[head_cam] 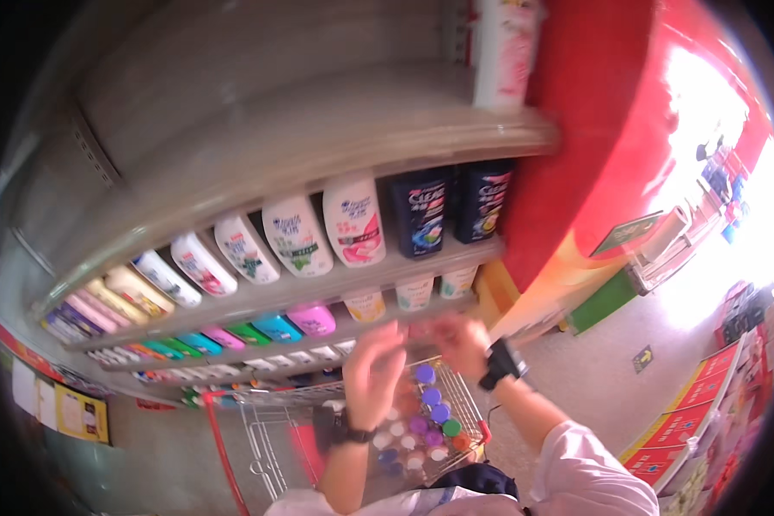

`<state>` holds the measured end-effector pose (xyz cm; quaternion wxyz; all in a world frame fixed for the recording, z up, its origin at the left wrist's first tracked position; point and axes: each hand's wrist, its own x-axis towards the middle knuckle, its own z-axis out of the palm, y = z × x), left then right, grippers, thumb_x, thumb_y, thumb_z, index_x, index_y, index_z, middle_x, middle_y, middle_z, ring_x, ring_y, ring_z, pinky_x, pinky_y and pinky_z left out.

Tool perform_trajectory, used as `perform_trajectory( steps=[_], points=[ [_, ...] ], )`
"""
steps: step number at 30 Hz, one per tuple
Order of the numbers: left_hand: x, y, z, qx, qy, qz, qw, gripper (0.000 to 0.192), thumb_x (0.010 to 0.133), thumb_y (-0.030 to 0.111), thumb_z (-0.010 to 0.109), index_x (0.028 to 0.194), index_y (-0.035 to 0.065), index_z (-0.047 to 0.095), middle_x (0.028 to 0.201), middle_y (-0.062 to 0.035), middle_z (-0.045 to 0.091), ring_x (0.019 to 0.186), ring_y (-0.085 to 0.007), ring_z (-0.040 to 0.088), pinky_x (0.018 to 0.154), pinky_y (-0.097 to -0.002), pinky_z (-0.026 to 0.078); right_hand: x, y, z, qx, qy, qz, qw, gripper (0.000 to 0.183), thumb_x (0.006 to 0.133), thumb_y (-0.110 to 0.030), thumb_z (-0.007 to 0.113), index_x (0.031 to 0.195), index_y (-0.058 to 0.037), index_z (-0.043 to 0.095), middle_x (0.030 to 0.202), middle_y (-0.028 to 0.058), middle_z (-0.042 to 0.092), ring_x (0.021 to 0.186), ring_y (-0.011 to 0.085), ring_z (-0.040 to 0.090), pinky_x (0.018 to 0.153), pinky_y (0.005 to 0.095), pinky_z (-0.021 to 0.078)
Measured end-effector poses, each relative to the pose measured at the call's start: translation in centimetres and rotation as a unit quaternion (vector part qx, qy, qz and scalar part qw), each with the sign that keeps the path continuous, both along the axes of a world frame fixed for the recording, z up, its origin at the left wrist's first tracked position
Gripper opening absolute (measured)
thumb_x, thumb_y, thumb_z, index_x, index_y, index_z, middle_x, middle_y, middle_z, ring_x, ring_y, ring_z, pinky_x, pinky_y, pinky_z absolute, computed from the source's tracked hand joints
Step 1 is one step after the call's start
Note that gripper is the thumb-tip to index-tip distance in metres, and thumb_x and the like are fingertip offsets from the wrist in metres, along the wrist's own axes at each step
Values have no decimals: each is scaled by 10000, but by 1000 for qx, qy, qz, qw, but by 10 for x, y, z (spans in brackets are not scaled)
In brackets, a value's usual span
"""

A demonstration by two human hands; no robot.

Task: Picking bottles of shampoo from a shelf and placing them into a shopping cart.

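Observation:
My left hand (373, 382) is raised above the shopping cart (267, 445), its fingers apart and half bent with nothing in them. Beside it, my right hand (462, 345) is blurred, and I cannot tell whether it holds anything. Both wrists wear dark bands. Below the hands, the cart carries bottles with purple caps (431, 396), a green cap (451, 427) and several white caps (396, 429). Just beyond my hands, a lower shelf holds white cups or tubs (415, 292). Above these stand white shampoo bottles (355, 222) and dark blue Clear bottles (420, 216).
A long tiered shelf (284, 151) curves across the front, with one white-and-pink bottle (506, 55) on its upper board. A red panel (587, 129) closes its right end. Rightward lie the tiled floor (587, 377) and a low display with red-and-yellow edging (684, 413).

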<state>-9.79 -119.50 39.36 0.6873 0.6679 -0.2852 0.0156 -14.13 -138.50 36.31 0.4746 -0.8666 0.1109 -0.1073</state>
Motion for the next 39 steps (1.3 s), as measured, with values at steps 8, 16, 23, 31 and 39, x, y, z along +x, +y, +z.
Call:
perform_trajectory(
  steps=[8, 16, 23, 31, 39],
  points=[
    [78, -163, 212, -155, -344, 110, 920, 353, 811, 66, 640, 1146, -4, 553, 1179, -140, 579, 1092, -278, 551, 961, -369, 411, 66, -84, 233, -41, -524, -155, 836, 267, 787, -49, 621, 1048, -7, 586, 942, 162, 630, 820, 317, 632, 735, 389, 510],
    [142, -226, 266, -57, -148, -63, 985, 435, 856, 277, 619, 1150, -39, 570, 1020, -196, 663, 961, -281, 643, 844, -330, 467, 121, -115, 278, -69, -422, -191, 884, 500, 833, -141, 599, 1294, -35, 436, 1168, 232, 547, 1056, 414, 552, 873, 448, 463],
    [62, -178, 300, -159, -286, 6, 945, 423, 849, 188, 665, 1203, -13, 549, 1008, -117, 671, 848, -138, 630, 737, -291, 498, 61, -64, 310, -106, -587, -160, 787, 591, 819, -97, 634, 1340, -14, 368, 1126, 224, 539, 997, 403, 572, 801, 436, 495],
    [8, -30, 267, -212, -106, -114, 965, 363, 836, 124, 701, 1134, 11, 527, 952, -41, 630, 786, -87, 595, 659, -248, 509, 4, 32, 301, 2, -442, 115, 890, 604, 692, -139, 777, 1244, -46, 549, 1107, 118, 563, 937, 232, 604, 782, 334, 519],
    [-25, 119, 53, -140, 135, -13, 981, 479, 733, 89, 768, 1159, 5, 567, 1068, -60, 635, 945, -120, 594, 806, -301, 494, 39, 128, 204, 12, -51, 455, 889, 718, 677, -245, 826, 1293, -49, 515, 1133, 78, 574, 939, 148, 564, 753, 274, 477]
  ],
)
